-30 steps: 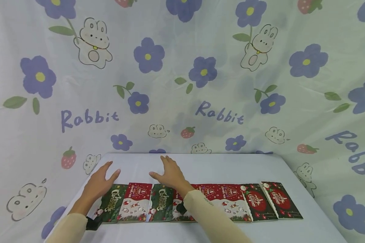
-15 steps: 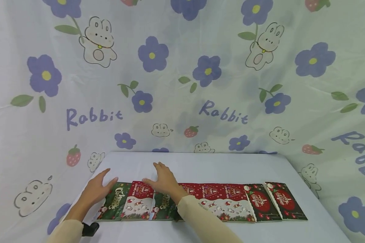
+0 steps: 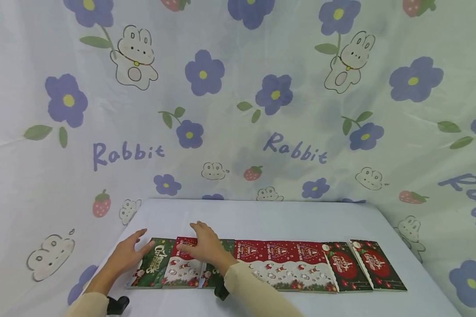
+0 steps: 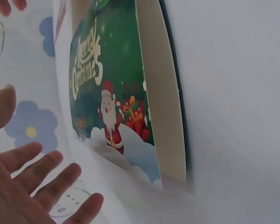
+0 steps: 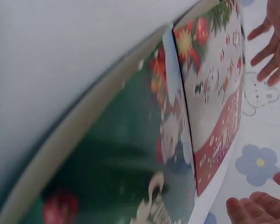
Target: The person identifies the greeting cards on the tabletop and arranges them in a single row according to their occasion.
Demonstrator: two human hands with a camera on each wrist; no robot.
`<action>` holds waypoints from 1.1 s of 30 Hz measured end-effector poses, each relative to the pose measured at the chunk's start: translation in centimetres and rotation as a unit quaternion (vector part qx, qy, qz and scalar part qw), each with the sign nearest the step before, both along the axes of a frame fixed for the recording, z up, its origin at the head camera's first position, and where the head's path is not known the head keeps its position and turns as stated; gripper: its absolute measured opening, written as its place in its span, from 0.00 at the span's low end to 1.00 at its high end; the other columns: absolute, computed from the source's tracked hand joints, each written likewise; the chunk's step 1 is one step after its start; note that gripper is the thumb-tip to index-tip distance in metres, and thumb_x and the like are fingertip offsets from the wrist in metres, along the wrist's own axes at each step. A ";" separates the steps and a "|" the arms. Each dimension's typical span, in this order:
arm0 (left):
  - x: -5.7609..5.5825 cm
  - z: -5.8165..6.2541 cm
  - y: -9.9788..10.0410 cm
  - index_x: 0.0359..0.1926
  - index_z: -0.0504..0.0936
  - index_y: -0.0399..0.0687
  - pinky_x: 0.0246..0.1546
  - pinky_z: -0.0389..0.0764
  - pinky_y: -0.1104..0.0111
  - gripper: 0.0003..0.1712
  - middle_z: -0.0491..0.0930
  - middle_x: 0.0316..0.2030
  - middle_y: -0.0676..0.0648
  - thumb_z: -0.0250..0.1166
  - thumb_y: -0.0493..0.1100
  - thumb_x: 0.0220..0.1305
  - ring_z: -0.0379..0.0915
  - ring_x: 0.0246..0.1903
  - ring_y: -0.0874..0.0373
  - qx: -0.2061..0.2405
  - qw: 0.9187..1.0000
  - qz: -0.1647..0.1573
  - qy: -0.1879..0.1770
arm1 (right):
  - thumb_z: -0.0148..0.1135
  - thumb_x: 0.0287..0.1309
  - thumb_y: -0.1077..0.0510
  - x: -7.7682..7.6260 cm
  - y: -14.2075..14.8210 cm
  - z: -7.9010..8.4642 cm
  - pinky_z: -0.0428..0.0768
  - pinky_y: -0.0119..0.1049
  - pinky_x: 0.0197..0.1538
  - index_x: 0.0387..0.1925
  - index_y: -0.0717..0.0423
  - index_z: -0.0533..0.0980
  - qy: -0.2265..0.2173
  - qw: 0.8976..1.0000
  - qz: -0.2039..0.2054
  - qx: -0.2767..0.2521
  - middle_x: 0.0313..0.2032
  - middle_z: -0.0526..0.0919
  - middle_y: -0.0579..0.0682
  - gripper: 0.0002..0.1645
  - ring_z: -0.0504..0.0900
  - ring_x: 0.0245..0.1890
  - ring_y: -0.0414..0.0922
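A row of Christmas booklets lies flat on the white table. My left hand point(image 3: 124, 255) hovers at the left edge of the leftmost green booklet point(image 3: 154, 266), its fingers apart and holding nothing. In the left wrist view, that booklet point(image 4: 114, 93) shows a Santa and "Merry Christmas" lettering, and the spread fingers point(image 4: 51, 186) stay clear of it. My right hand point(image 3: 206, 247) is over the red-and-white booklet point(image 3: 182, 273) and a second green booklet point(image 3: 227, 245), partly covering both. Its fingers point(image 5: 261, 207) are loosely extended with nothing in them.
Further right lie several red-and-white booklets point(image 3: 277, 266) side by side, then two dark booklets point(image 3: 347, 266) with red circles, the last one slightly tilted. White table surface point(image 3: 262, 218) extends behind the row, up to a curtain point(image 3: 230, 110) printed with flowers and rabbits.
My right hand has come left and nearer, from behind the second green booklet to over the red-and-white one. My left hand has lowered slightly beside the leftmost booklet. The head view has shifted a little.
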State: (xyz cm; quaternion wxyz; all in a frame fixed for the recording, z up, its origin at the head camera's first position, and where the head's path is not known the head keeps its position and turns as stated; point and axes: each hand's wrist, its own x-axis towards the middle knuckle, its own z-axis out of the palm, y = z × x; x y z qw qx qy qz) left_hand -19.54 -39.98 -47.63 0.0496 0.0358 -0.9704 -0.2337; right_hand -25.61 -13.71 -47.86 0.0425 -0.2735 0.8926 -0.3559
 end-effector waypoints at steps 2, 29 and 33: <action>0.1 -0.1 0.0 0.73 0.61 0.24 0.59 0.73 0.32 0.41 0.64 0.69 0.19 0.61 0.54 0.78 0.68 0.63 0.20 0.004 1.000 0.000 -0.006 | 0.68 0.65 0.33 0.3 -0.3 -0.1 0.70 0.53 0.73 0.77 0.49 0.69 0.000 1.000 0.004 0.002 0.77 0.67 0.52 0.46 0.66 0.76 0.54; 0.1 -0.9 -0.3 0.72 0.65 0.27 0.52 0.78 0.38 0.40 0.68 0.67 0.21 0.72 0.43 0.68 0.75 0.55 0.28 0.040 0.999 -0.013 -0.022 | 0.71 0.64 0.36 2.2 -4.0 -0.7 0.73 0.41 0.70 0.70 0.49 0.77 0.018 0.998 0.055 0.008 0.69 0.77 0.44 0.38 0.73 0.70 0.44; 0.1 -1.1 -0.2 0.73 0.65 0.28 0.52 0.78 0.37 0.41 0.68 0.67 0.22 0.72 0.42 0.68 0.74 0.56 0.27 0.041 0.999 -0.003 -0.029 | 0.70 0.65 0.36 2.1 -4.3 -1.0 0.74 0.41 0.70 0.70 0.50 0.76 0.023 0.998 0.062 0.015 0.69 0.77 0.45 0.39 0.74 0.69 0.44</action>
